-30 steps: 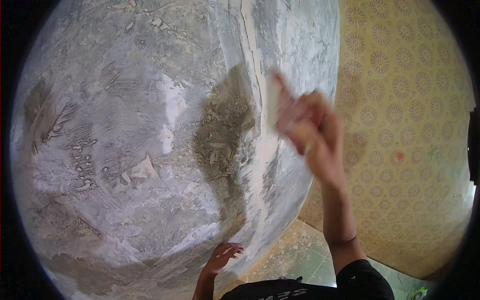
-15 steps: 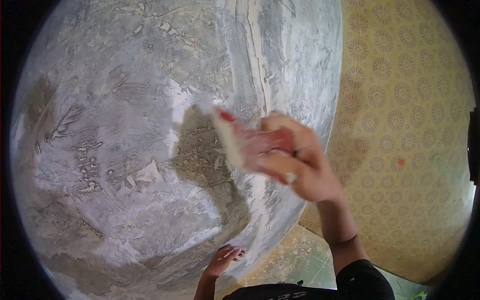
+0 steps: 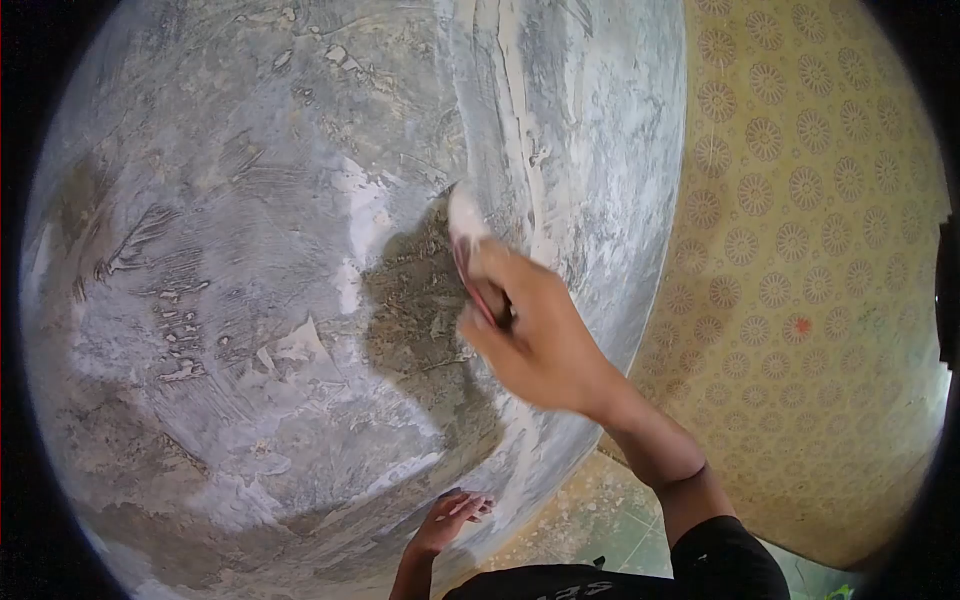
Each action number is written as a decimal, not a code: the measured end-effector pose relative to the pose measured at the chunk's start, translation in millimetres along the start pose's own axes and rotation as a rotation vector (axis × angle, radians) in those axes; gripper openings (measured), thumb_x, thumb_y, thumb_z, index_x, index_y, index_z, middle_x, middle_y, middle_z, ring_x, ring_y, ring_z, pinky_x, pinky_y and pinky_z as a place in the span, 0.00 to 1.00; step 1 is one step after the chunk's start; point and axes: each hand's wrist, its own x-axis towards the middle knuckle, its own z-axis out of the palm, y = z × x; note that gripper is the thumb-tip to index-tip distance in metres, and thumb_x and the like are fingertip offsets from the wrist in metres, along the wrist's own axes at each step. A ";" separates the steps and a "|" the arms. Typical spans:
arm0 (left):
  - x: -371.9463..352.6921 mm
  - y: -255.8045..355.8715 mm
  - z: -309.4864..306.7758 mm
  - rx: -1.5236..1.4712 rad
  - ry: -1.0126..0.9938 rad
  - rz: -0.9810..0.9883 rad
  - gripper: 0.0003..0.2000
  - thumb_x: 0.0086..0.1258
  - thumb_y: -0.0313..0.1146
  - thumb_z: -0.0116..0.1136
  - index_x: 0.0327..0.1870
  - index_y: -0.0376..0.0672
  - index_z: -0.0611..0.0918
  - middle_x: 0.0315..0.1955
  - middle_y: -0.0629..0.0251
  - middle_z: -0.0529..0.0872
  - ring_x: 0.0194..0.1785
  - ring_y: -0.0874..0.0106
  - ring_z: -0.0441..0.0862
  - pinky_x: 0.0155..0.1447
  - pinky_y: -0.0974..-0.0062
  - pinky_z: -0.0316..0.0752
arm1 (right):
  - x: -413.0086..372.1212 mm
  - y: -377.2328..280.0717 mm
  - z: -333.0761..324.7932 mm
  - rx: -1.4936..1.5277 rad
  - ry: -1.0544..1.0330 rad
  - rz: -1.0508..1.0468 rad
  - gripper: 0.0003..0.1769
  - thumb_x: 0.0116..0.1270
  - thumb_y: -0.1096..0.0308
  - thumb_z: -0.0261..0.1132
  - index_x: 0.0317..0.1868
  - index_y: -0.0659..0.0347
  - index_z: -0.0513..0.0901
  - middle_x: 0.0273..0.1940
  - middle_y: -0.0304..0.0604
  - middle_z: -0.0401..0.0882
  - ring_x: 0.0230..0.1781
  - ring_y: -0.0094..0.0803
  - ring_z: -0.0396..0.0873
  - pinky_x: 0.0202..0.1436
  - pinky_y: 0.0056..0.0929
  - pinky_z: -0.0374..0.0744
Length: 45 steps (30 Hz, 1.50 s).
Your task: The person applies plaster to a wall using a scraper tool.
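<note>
My right hand [image 3: 545, 320] is closed around a red putty scraper [image 3: 470, 265], seen almost edge-on. White paste [image 3: 465, 212] covers its front end, which lies at or close to the patchy grey wall [image 3: 250, 230]; contact cannot be made out. The hand's dark shadow [image 3: 415, 300] falls on the wall just to the left. Lower down, my left hand [image 3: 452, 518] is held near the wall's bottom part, its fingers loosely stretched and holding nothing. Whitish smears show on its fingertips.
A yellow wall [image 3: 790, 240] with round flower-like patterns meets the grey wall at a corner on the right. Below is a greenish tiled floor [image 3: 625, 530] with pale splashes. Ridges of pale filler [image 3: 515, 110] run down the grey wall.
My right hand has turned, so the scraper's broad face now shows edge-on and its end points upward at the wall. The hand has shifted left. My left hand stays put.
</note>
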 end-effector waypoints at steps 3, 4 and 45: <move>-1.5 1.7 0.3 -0.004 0.009 0.083 0.18 0.82 0.44 0.53 0.57 0.38 0.84 0.47 0.62 0.88 0.51 0.72 0.84 0.54 0.71 0.79 | -14.5 2.3 -27.9 -0.044 0.033 -0.049 0.05 0.63 0.80 0.60 0.36 0.66 0.71 0.28 0.44 0.64 0.28 0.36 0.66 0.32 0.35 0.67; -3.5 9.2 1.8 -0.005 0.011 0.071 0.18 0.82 0.43 0.53 0.57 0.37 0.84 0.48 0.60 0.88 0.52 0.69 0.84 0.54 0.69 0.79 | -17.7 8.4 -38.0 -0.056 0.134 -0.052 0.06 0.64 0.80 0.60 0.34 0.65 0.70 0.28 0.41 0.62 0.28 0.31 0.64 0.31 0.33 0.65; -18.9 16.7 18.1 0.009 0.051 -0.026 0.16 0.80 0.41 0.57 0.56 0.38 0.85 0.52 0.62 0.88 0.55 0.69 0.83 0.58 0.67 0.78 | -19.4 104.9 -74.9 -0.261 0.452 0.257 0.03 0.65 0.78 0.58 0.37 0.67 0.72 0.27 0.46 0.70 0.31 0.30 0.72 0.36 0.33 0.74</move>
